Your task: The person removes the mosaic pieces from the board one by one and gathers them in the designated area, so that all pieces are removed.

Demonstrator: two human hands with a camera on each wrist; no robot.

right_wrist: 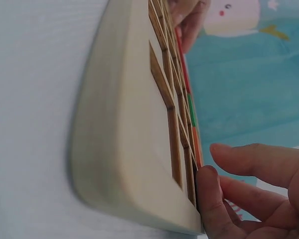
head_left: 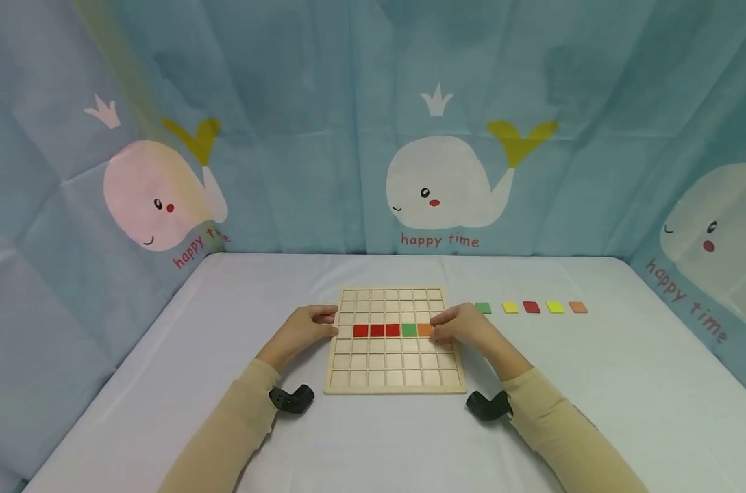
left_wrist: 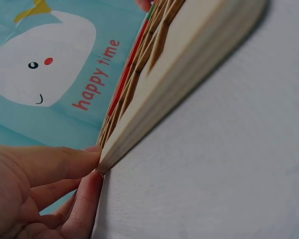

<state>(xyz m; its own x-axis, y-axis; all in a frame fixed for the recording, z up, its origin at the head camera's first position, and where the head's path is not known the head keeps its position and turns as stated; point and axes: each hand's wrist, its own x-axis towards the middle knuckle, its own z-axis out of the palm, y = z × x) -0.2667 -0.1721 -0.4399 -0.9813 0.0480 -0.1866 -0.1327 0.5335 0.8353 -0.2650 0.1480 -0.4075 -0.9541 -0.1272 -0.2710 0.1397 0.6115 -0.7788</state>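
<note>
"What does the head view show?"

"A pale wooden grid board (head_left: 394,390) lies flat on the white counter (head_left: 373,445). In one row across the board sit three square red tiles (head_left: 377,331), then a square green tile (head_left: 408,330) and a square orange tile (head_left: 425,330)."

"And the hands?"

"The left hand (head_left: 301,332) is at the board's left edge. The right hand (head_left: 471,325) is over its right edge, fingertips just beside the orange tile. Beyond that hand, to the right of the board, lies a line of loose square tiles (head_left: 531,307): green, yellow, red, yellow, orange. A blue curtain (head_left: 311,171) printed with whales hangs behind the board."

"The left wrist view?"

"There the left grip is grasping the board's edge between two digits. The red tiles show edge-on along the board."

"And the right wrist view?"

"One digit touches the board's right edge near the orange tile; another fingertip stands slightly apart from it. I cannot tell whether the right grip is grasping anything. The left hand shows at the board's far side."
</note>
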